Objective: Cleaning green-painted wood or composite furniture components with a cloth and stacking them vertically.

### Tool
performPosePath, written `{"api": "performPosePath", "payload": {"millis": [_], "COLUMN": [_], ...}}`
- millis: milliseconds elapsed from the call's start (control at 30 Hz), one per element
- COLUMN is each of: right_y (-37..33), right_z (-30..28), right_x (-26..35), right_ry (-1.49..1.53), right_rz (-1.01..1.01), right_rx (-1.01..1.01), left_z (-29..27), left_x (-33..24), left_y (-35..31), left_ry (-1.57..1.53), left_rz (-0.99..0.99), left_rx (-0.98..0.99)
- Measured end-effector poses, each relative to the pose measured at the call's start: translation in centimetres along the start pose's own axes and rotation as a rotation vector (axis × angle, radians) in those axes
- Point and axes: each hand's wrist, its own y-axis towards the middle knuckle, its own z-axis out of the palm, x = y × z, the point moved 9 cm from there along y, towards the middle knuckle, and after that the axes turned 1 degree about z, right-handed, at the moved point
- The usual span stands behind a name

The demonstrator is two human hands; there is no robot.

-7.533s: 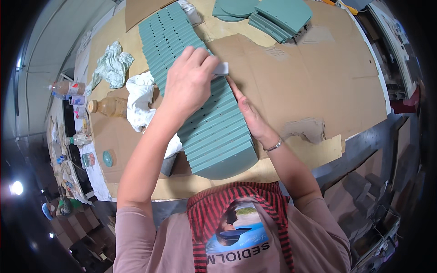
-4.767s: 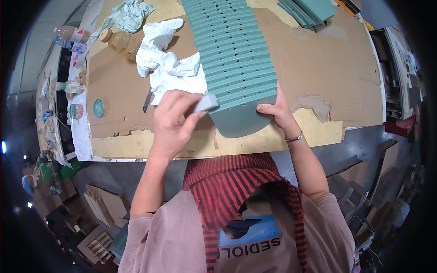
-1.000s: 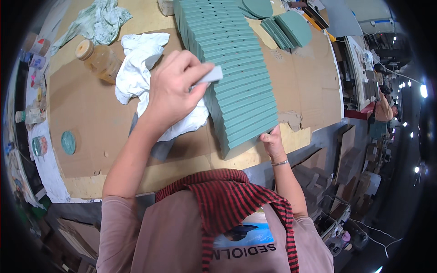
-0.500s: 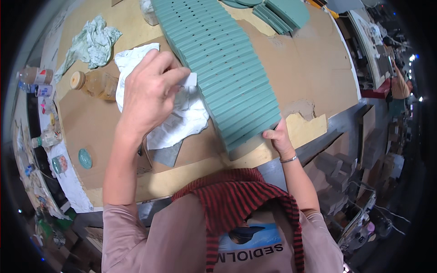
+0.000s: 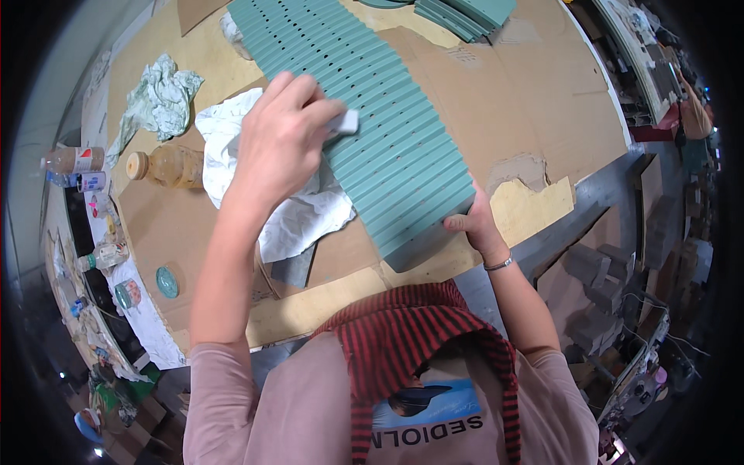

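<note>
Even, pale light fills the worktable [image 5: 225, 66]; the floor [image 5: 601, 182] around it is dimmer. A small lamp [image 5: 98, 451] glares at lower left. Slight blur softens the grey block [image 5: 346, 122]; fisheye distortion bends straight edges toward black corners.

There are two hands [image 5: 283, 139] [image 5: 482, 222], one pale block [image 5: 349, 122], one long panel row [image 5: 395, 147].

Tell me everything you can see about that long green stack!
The green stack is many thin, smooth-looking boards overlapping in steps, like stairs, with rows of little dark holes. It lies slantwise, its far end out of the picture. The right hand holds its near right corner; the left hand holds a pale block at its left side.
</note>
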Motion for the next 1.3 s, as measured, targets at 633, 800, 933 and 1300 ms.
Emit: {"api": "performPosePath", "payload": {"millis": [633,800,933,1300], "right_y": [-0.2,0.1,0.1,-0.2], "right_z": [-0.2,0.2,-0.4,-0.3], "right_x": [-0.1,0.0,-0.3,-0.4], "right_ry": [-0.02,-0.044,-0.092,-0.06], "right_rz": [-0.028,-0.047,-0.068,-0.026], "right_rx": [-0.001,0.01,-0.003,-0.015], "left_z": [-4.0,-2.0,-2.3,-2.0], "left_x": [1.3,-0.1,1.3,1.7], "left_y": [-2.7,-2.4,-3.7,-5.0], "left_ry": [0.007,-0.084,-0.06,-0.11], "left_rz": [-0.007,0.013,-0.068,-0.147], "left_rx": [0.087,0.077,0.178,0.137]}}
